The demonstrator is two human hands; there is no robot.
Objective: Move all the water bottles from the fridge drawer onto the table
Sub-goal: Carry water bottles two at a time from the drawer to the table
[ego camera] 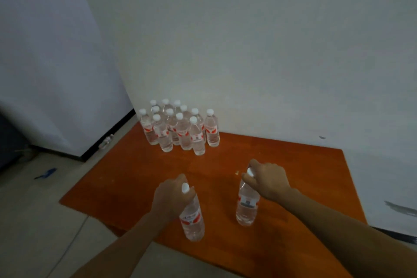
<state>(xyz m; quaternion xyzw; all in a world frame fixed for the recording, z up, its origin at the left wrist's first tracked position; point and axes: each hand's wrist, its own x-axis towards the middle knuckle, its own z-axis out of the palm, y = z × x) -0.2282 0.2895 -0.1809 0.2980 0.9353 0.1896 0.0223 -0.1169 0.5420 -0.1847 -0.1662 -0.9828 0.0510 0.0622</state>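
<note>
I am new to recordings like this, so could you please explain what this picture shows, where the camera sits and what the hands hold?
No machine here: a person wears one camera on the head, looking down at two bare hands. The left hand grips the left water bottle around its cap end; the right hand grips the right water bottle likewise. Both bottles are upright over an orange-brown table. At its far corner stands a cluster of water bottles with white caps and red labels.
</note>
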